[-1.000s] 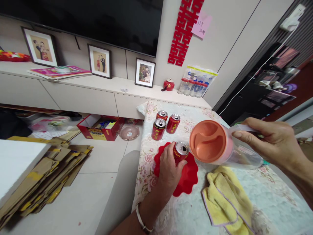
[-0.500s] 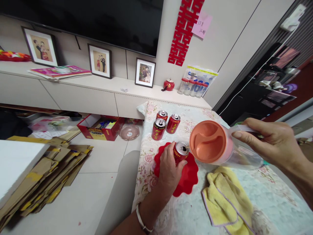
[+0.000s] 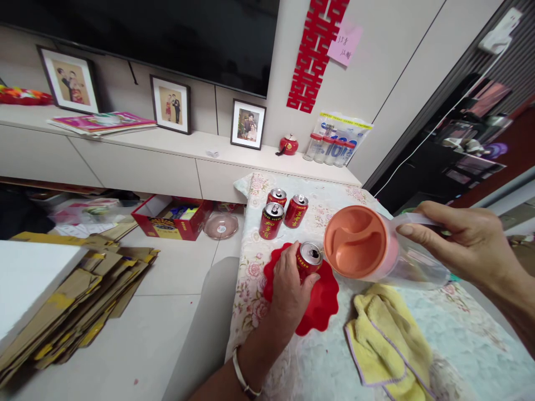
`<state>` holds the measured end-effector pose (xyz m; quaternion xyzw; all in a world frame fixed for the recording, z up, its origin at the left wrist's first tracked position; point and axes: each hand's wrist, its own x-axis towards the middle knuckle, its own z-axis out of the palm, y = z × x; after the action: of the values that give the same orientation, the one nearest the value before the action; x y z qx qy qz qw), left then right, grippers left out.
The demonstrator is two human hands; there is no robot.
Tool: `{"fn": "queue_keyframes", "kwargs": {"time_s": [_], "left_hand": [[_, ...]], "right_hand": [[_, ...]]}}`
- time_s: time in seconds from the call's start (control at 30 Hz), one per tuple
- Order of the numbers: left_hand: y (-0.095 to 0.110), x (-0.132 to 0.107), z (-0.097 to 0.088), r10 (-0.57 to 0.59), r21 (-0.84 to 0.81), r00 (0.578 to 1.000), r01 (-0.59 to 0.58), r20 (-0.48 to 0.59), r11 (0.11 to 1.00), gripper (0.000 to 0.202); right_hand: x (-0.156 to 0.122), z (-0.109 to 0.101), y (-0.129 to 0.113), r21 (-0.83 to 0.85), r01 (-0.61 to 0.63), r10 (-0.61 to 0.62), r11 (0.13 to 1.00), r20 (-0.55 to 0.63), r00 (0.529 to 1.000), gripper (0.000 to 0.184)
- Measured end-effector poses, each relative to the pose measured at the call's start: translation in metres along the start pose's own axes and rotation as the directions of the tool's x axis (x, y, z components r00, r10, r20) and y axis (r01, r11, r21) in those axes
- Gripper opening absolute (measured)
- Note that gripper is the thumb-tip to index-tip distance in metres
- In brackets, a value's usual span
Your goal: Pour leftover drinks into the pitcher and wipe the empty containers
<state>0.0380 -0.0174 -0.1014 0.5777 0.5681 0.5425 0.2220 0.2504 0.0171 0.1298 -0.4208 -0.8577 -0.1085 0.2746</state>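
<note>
My left hand [image 3: 291, 284] is wrapped round an opened red drink can [image 3: 310, 257] that stands on a red scalloped plate [image 3: 322, 309]. In my right hand [image 3: 468, 239] is the handle of a clear plastic pitcher [image 3: 412, 267] with an orange lid [image 3: 355, 243]. The pitcher is tipped on its side, its lid end close to the can's top. Whether liquid runs between them I cannot tell. Behind the plate stand three more red cans, the nearest one [image 3: 271, 221] with a black band at its top. A yellow towel [image 3: 388, 340] lies crumpled below the pitcher.
A floral cloth [image 3: 321, 365] covers the table. At its far end, a long cabinet [image 3: 167, 147] carries framed photos, a red pot [image 3: 289, 145] and red-lidded jars [image 3: 328, 150]. On the floor to the left are flattened cardboard [image 3: 104, 289], a red box [image 3: 175, 220] and a clear dish [image 3: 221, 225].
</note>
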Motion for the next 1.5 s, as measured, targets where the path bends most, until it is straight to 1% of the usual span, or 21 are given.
{"fn": "queue_keyframes", "kwargs": {"time_s": [0.4, 0.7, 1.0, 1.2, 1.5], "left_hand": [[0.0006, 0.0009, -0.0011, -0.003, -0.011, 1.0, 0.003, 0.013, 1.0, 0.071], [-0.0012, -0.0004, 0.0005, -0.006, -0.014, 1.0, 0.006, 0.006, 1.0, 0.072], [-0.0019, -0.0006, 0.0011, 0.021, 0.002, 1.0, -0.021, 0.002, 1.0, 0.073], [0.0005, 0.0007, 0.0003, 0.007, 0.008, 1.0, -0.007, 0.011, 1.0, 0.072], [0.0001, 0.0012, -0.0018, -0.003, -0.005, 1.0, 0.003, 0.02, 1.0, 0.071]], "right_hand": [[0.0014, -0.0004, -0.0022, 0.006, 0.014, -0.014, 1.0, -0.008, 1.0, 0.058], [0.0015, -0.0002, -0.0025, 0.006, -0.011, 0.011, 1.0, 0.01, 1.0, 0.059], [-0.0011, -0.0014, 0.0017, 0.005, -0.023, 0.023, 1.0, 0.015, 1.0, 0.058], [0.0, -0.0011, -0.001, 0.001, 0.001, -0.001, 1.0, 0.011, 1.0, 0.059], [0.0001, -0.0006, -0.0014, -0.002, -0.003, 0.003, 1.0, 0.007, 1.0, 0.06]]}}
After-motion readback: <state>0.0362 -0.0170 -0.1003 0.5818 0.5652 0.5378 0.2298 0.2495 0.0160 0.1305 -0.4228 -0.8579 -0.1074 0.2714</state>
